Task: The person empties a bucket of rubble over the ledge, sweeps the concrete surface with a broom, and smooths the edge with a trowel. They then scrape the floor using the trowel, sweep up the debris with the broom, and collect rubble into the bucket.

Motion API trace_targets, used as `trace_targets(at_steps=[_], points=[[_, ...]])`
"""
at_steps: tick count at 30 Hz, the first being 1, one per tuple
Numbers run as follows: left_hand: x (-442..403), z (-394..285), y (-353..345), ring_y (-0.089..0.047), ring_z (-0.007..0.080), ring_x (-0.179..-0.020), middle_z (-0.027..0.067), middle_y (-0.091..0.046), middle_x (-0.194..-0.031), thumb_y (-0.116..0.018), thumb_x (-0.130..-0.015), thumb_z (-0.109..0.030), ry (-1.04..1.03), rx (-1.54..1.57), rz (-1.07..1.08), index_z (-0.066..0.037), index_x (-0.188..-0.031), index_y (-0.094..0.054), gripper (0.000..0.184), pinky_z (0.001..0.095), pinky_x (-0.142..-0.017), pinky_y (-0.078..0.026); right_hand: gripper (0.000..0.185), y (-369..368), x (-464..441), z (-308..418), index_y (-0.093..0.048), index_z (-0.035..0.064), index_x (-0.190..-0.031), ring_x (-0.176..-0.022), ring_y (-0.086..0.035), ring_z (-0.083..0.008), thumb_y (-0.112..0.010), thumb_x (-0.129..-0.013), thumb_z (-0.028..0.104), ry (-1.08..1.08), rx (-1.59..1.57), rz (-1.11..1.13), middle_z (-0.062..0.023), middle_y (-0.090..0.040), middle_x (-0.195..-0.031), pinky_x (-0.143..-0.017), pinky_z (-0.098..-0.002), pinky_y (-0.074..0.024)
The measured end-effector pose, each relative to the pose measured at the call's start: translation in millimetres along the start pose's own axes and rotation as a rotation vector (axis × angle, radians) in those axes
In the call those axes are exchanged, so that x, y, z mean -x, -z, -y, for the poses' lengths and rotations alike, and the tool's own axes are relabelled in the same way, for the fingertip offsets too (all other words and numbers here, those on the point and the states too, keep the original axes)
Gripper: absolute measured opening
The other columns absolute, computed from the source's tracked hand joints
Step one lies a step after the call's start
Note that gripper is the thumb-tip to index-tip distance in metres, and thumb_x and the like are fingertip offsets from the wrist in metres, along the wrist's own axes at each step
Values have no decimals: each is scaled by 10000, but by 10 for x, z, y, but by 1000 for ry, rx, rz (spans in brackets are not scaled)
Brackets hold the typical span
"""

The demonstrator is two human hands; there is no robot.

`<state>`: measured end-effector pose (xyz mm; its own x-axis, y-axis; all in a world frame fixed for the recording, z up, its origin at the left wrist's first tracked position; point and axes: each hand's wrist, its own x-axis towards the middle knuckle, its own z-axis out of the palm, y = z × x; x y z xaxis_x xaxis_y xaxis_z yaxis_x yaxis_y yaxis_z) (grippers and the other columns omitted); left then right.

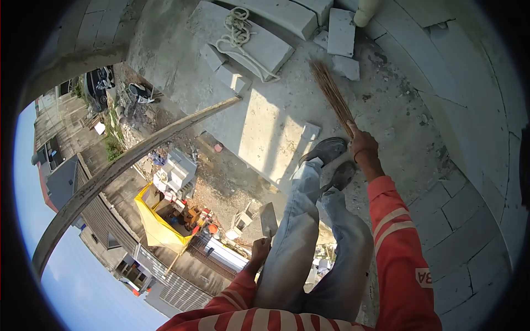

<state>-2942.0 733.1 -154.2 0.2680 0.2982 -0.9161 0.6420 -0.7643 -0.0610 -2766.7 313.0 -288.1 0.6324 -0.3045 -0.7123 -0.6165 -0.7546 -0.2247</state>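
My right hand (362,148) is wrapped round the bound end of a stick broom (331,94). The bristles point away from me, over the dusty concrete floor (381,110). Low by my left leg, my left hand (260,251) is closed on the handle of a trowel (268,219), whose flat grey blade stands up beyond the fingers. Both of my shoes (330,150) are on the concrete between the two hands.
Pale blocks (341,32) and a long slab (270,47) with a coiled rope (237,30) lie ahead. Block walls (458,220) rise at the right. At the left the floor ends at a drop, crossed by a wooden pole (160,135). Far below is a yellow tarp (157,220).
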Motion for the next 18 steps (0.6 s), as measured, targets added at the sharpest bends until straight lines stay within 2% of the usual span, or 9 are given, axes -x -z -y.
trace_targets(at_steps=[2,4,8,10,11,13,14,16,18], points=[[69,29,-153,-549,168,-500,69,-563,-552,-552,-882,-341,100,85,-75,-14,-638,-575,409,347,-519,-435,623,-410,35,-24,-391,285,-1382,-873,-630,-377,-624,-816,171,187,8,137,-169,-617,-982,-786,-460,-515],[322,-81,-255,-502,120,-428,29,-534,-531,-541,-915,-302,140,322,-34,-60,-635,-546,370,287,-417,-413,672,-684,320,-45,-366,276,-1404,-874,-624,-355,-645,-801,173,381,94,325,-174,-629,-956,-776,-470,-499],[718,258,-690,-492,133,-429,53,-554,-564,-545,-902,-302,150,229,-54,-29,-600,-524,408,328,-433,-378,677,-409,1025,-31,-380,242,-1397,-874,-621,-370,-658,-782,187,280,83,359,-188,-639,-968,-773,-476,-497],[900,731,-1125,-511,158,-462,78,-548,-559,-550,-892,-311,225,329,-54,16,-634,-556,417,364,-472,-377,671,-462,1076,-288,-386,253,-1392,-886,-617,-383,-657,-780,216,15,-165,67,-197,-645,-944,-777,-474,-499],[945,1110,-1412,-519,171,-480,94,-547,-552,-551,-892,-321,200,285,-63,31,-674,-581,414,376,-493,-384,671,-636,1087,-408,-386,253,-1392,-886,-617,-383,-657,-780,216,23,-158,71,-197,-645,-944,-777,-474,-499],[1075,1249,-1643,-545,197,-542,146,-569,-572,-554,-889,-345,161,225,-54,63,-776,-624,429,404,-540,-397,648,-1092,1142,-651,-389,329,-1378,-838,-632,-384,-624,-783,227,33,-168,125,-189,-642,-887,-738,-494,-509],[1142,1273,-1720,-545,197,-542,146,-569,-572,-554,-889,-345,162,236,-53,63,-776,-624,429,404,-540,-397,648,-1123,1272,-653,-389,329,-1378,-838,-632,-384,-624,-783,227,40,-158,124,-189,-642,-887,-738,-494,-509],[1274,1322,-1862,-573,217,-569,171,-604,-623,-554,-887,-355,118,302,81,53,-769,-631,432,405,-553,-403,662,-1181,1482,-505,-381,279,-1395,-899,-618,-390,-634,-791,181,150,73,471,-200,-647,-942,-773,-465,-505],[1401,1400,-1945,-598,251,-589,184,-616,-647,-554,-886,-360,155,271,72,45,-763,-633,430,414,-560,-409,660,-949,1555,-431,-382,277,-1394,-899,-617,-393,-629,-791,172,208,86,482,-200,-647,-950,-774,-465,-504]])
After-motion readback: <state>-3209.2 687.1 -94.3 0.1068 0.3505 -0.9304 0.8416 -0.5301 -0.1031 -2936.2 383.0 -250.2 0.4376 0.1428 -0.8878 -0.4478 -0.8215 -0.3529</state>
